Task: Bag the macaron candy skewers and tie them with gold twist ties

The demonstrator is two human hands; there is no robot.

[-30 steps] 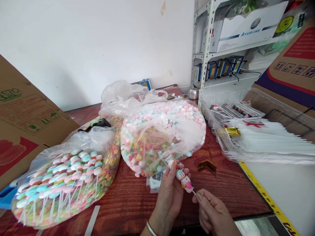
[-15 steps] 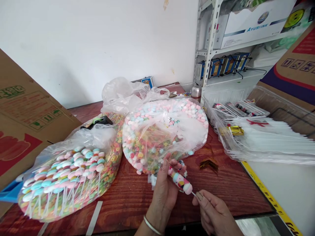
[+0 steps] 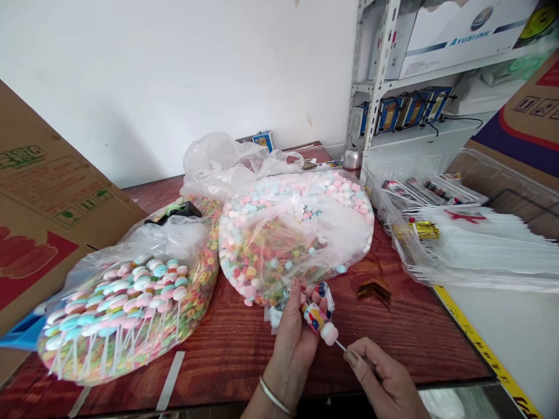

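Note:
My left hand (image 3: 296, 331), with a bangle on its wrist, is closed around a candy skewer (image 3: 315, 317) of colourful pieces, the lowest of them pink and white. From its lower end a thin white stick (image 3: 341, 345) sticks out, and my right hand (image 3: 379, 372) pinches that stick between thumb and forefinger. Just behind the left hand lies a large clear bag of pastel and ring-shaped candies (image 3: 262, 256). Small printed packets (image 3: 274, 317) are partly hidden behind my left hand.
At the left, finished candy skewers (image 3: 126, 297) lie on another bag of ring candies (image 3: 201, 291). Gold twist ties (image 3: 374, 291) rest on the wooden table (image 3: 236, 355). A clear plastic bin (image 3: 414, 265) with white sticks (image 3: 493, 244) stands right. Cardboard boxes (image 3: 56, 192) flank the table.
The view has shifted slightly. The skewer's lower end has turned a little, showing more of the white piece beside the pink one. Both hands keep their hold.

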